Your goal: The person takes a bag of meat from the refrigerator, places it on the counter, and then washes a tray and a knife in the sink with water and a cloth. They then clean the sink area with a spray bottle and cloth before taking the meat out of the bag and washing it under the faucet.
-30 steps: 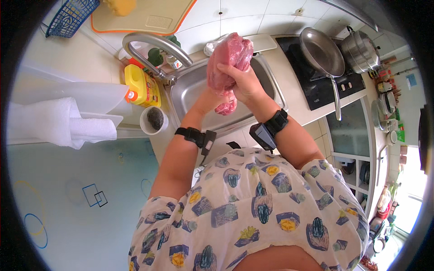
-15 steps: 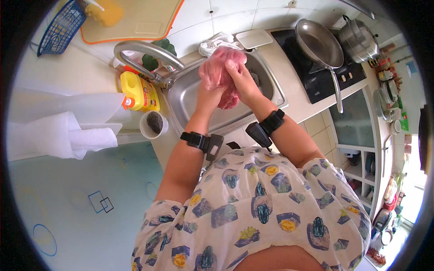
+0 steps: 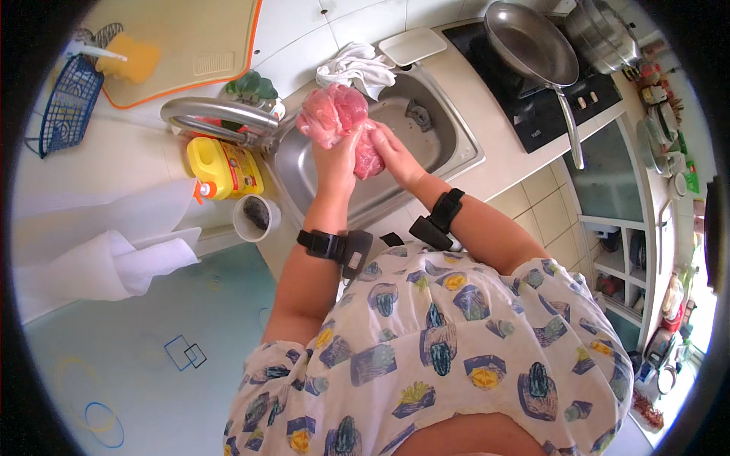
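Note:
A large piece of raw red meat [image 3: 334, 112] is held up over the stainless steel sink [image 3: 304, 182]. My left hand [image 3: 334, 161] grips it from below on the left, its fingers mostly hidden behind the meat. On the right side my right hand [image 3: 391, 154] is closed on the lower end, thumb along its edge. The curved metal faucet [image 3: 220, 110] stands to the left of the meat. Behind the meat, a white cloth [image 3: 356, 70] lies crumpled on the sink's back rim. A grey drain piece [image 3: 417, 115] shows in the basin.
Left of the sink stand a yellow jug [image 3: 224, 169] and a white cup [image 3: 255, 219] with a dark scrubber. A cutting board [image 3: 182, 45] and blue basket [image 3: 72, 105] are farther left. Right are a white tray [image 3: 413, 47] and a frying pan [image 3: 532, 44] on the black stove [image 3: 532, 114].
The meat has moved to the left, toward the faucet, and turned in my hands. My right hand has slid down to its lower end, uncovering the drain piece. The whole view has shifted slightly.

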Action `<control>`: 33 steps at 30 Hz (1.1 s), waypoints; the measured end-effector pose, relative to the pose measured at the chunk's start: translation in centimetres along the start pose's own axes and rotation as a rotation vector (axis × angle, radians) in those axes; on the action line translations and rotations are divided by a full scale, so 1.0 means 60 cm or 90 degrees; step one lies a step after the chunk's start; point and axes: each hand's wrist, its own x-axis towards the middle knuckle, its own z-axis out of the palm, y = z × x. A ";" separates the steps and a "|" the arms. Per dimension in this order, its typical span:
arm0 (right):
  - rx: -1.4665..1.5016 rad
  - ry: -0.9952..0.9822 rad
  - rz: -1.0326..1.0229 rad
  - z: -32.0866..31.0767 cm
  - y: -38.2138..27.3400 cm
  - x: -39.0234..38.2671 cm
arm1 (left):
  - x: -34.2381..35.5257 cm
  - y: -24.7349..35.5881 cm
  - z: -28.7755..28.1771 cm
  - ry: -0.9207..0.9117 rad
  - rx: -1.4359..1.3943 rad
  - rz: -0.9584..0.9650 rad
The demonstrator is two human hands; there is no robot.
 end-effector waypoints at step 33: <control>0.732 -0.060 0.340 -0.127 -0.050 0.091 | -0.009 -0.044 0.070 -0.022 0.128 -0.003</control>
